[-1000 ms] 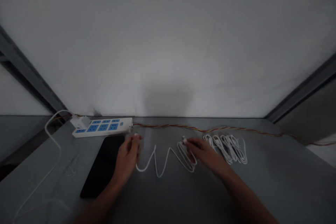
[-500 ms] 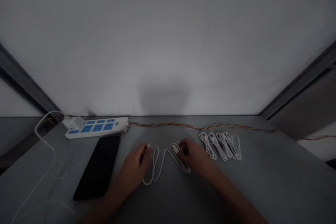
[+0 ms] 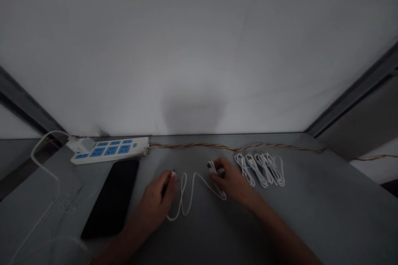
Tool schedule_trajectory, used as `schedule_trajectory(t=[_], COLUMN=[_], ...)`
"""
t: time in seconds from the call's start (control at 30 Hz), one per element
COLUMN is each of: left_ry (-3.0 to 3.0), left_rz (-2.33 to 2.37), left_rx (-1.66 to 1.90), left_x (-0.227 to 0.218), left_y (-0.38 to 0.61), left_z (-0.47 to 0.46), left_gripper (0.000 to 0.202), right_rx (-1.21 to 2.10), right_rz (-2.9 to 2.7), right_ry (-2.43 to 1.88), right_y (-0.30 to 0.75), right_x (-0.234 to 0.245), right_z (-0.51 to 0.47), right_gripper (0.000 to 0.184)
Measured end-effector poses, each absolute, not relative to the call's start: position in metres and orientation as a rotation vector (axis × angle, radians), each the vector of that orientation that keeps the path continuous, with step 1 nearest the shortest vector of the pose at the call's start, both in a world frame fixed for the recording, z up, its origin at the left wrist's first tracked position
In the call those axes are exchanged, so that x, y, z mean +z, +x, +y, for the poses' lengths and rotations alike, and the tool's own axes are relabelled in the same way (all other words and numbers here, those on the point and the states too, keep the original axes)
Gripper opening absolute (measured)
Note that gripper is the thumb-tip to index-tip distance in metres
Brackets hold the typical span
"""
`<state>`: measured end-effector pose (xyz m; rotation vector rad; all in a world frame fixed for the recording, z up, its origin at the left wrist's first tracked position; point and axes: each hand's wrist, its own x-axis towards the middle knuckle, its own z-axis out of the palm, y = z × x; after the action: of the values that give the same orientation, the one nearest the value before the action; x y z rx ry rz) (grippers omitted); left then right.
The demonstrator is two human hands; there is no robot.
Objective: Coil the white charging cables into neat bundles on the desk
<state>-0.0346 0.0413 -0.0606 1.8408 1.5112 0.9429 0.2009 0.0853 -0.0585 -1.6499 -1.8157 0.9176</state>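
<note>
A loose white cable (image 3: 186, 194) snakes across the grey table (image 3: 311, 215) between my two hands. My left hand (image 3: 157, 201) is closed in a pinch on one plug end of it, near the middle of the table. My right hand (image 3: 231, 182) is closed on the other end, where the cable is bunched in loops. A black phone (image 3: 113, 196) lies face up just left of my left hand.
A white power strip with blue sockets (image 3: 108, 149) sits at the back left with a white charger (image 3: 82, 145) plugged in and its cord trailing off left. Several coiled white cables (image 3: 261, 167) lie right of my right hand. A twisted red-yellow wire (image 3: 248, 147) runs along the wall.
My left hand has pulled back from near the power strip toward the table's middle with its cable end. The cable's loops have drawn closer together. The view has shifted slightly.
</note>
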Motion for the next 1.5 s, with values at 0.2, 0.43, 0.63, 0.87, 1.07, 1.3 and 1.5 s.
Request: schedule_trajectory(t=[0.2,0.43,0.63,0.87,1.07,1.3,1.5], left_ry=[1.675,1.207,1.134,1.158,1.124,1.003,1.129], left_rz=[1.534,1.166,1.298,1.401,1.404,1.288,1.464], left_rx=[1.044,1.002,1.131,1.186,1.256,1.226,1.069], left_x=[-0.055,-0.060,-0.053,-0.058,-0.061,-0.060,-0.062], left_y=[-0.027,-0.010,-0.004,-0.006,-0.015,-0.023,-0.034], left_z=[0.036,0.032,0.031,0.035,0.042,0.048,0.052], left_gripper=[0.036,0.037,0.022,0.022,0.035,0.040,0.029], right_rx=[1.385,1.793,1.683,1.641,1.899,1.563,1.392], right_rz=[-1.506,-1.399,-1.414,-1.369,-1.123,-1.388,-1.367], right_ry=[-1.299,-1.021,-1.070,-1.203,-1.016,-1.300,-1.315], right_y=[0.191,0.157,0.157,0.152,0.155,0.175,0.198], right_x=[-0.052,-0.050,-0.053,-0.063,-0.053,-0.057,-0.061], right_z=[0.074,0.054,0.058,0.056,0.054,0.071,0.088], right_gripper=[0.018,0.039,0.038,0.048,0.055,0.038,0.038])
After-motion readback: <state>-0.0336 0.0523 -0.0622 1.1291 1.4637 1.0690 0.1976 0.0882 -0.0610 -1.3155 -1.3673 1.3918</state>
